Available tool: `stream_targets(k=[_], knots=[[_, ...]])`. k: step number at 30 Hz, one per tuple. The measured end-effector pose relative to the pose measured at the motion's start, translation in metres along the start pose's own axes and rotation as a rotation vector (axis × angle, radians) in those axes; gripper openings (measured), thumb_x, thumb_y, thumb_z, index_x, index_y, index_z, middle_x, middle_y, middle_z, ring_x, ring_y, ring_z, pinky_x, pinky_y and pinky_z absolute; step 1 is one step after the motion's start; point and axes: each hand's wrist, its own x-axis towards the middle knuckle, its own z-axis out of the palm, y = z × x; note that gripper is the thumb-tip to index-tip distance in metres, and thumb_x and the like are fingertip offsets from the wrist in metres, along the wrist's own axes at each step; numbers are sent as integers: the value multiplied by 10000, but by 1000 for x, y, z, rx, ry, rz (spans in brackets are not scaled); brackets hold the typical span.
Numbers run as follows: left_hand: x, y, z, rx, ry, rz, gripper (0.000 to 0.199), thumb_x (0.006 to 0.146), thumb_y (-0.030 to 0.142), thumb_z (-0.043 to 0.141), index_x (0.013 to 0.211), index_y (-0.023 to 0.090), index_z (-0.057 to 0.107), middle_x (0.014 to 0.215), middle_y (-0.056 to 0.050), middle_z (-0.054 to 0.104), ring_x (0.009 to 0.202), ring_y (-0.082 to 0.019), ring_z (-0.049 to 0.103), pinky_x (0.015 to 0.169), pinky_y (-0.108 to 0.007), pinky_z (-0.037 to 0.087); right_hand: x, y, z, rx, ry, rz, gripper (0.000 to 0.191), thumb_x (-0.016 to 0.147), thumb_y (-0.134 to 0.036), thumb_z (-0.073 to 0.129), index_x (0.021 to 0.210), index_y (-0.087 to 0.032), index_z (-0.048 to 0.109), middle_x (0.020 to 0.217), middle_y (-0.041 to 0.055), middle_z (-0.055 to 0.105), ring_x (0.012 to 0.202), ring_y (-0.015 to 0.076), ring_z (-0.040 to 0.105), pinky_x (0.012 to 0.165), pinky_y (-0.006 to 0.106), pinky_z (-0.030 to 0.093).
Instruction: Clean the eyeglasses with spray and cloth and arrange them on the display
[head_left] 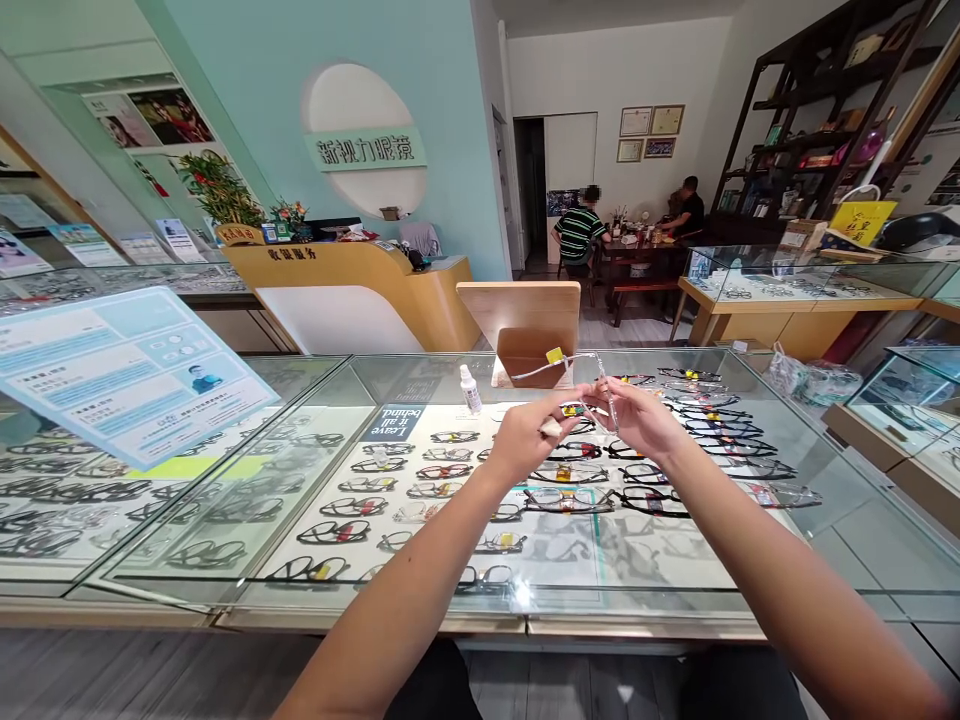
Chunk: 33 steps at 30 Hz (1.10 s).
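Above the glass display case [480, 606], both hands are raised around a clear-framed pair of eyeglasses [600, 368]. One temple of the glasses points left and carries a yellow tag [554, 356]. My left hand [521, 435] is closed, its thumb and forefinger at the frame. A small whitish piece [551, 428], perhaps a folded cloth, sticks out of its curled fingers. My right hand [641, 415] pinches the frame from the other side. Fingers partly hide the lenses. A small white bottle [470, 389] stands on the glass, left of my hands.
Rows of eyeglasses [568, 500] lie inside the case. A wooden-backed tabletop mirror [519, 305] stands just beyond my hands. At left a light-blue leaflet [142, 375] stands tilted. Past the case are a counter [352, 270] and two seated people [581, 235] at a table.
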Motion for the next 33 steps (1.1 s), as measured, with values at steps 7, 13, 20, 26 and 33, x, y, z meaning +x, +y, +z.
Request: stream_targets(k=[7, 13, 20, 26, 33], knots=[[0, 0, 0, 126, 3, 120, 287, 1088, 452, 628, 1120, 241, 821, 964, -51, 832, 841, -188, 762, 768, -309, 539, 1, 7, 0, -25, 23, -55, 276, 826, -475, 909, 913, -253, 769, 1199, 48, 834, 1050, 210, 748, 938, 355, 588], [-1, 0, 0, 125, 37, 16, 345, 1075, 517, 628, 1010, 234, 813, 922, -52, 823, 823, -197, 742, 750, -324, 522, 0, 0, -4, 74, 147, -132, 255, 819, -438, 937, 935, -280, 774, 1197, 21, 835, 1096, 195, 760, 966, 342, 611], [2, -3, 3, -180, 142, -281, 447, 988, 534, 752, 1334, 253, 718, 827, -12, 776, 703, -158, 675, 694, -281, 498, -3, -6, -7, 158, 171, -139, 249, 810, -416, 957, 939, -283, 790, 1158, -9, 846, 1045, 166, 789, 921, 290, 658], [13, -39, -18, -465, 634, -649, 1168, 889, 423, 875, 1745, 221, 107, 1064, -69, 789, 618, -104, 589, 565, -224, 467, -9, -22, -18, 192, 216, -153, 192, 872, -413, 904, 967, -301, 780, 1168, -11, 846, 1116, 202, 790, 1021, 361, 655], [10, -87, -36, -595, 739, -1045, 1190, 800, 386, 971, 1693, 204, 205, 1057, -105, 804, 645, -128, 692, 528, -212, 407, -12, -26, -18, 130, 192, -182, 165, 893, -441, 875, 890, -331, 753, 1088, -29, 834, 1140, 236, 767, 1148, 463, 576]])
